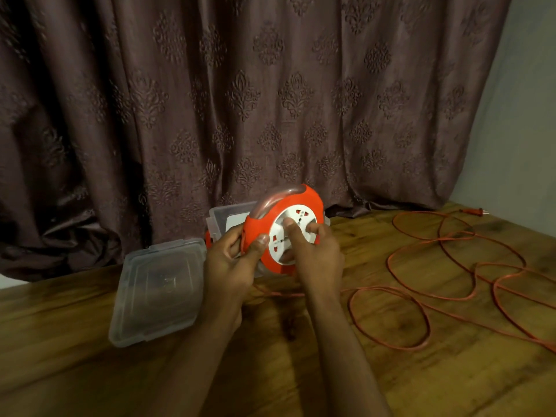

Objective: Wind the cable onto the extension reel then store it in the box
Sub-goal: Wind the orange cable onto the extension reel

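My left hand (233, 260) clamps the reel (284, 228) rim; my right hand (316, 254) presses fingers into its white face. Cable (451, 284) sprawls looped right of the reel, the box (222, 219) behind it. Crossed loops may snag while winding.

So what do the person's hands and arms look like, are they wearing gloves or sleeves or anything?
No gloves and no sleeves in view. The left hand and right hand are both bare, and both forearms are uncovered all the way down to the bottom edge of the picture. No ring, watch or bracelet shows on either one. The fingernails look short and plain.
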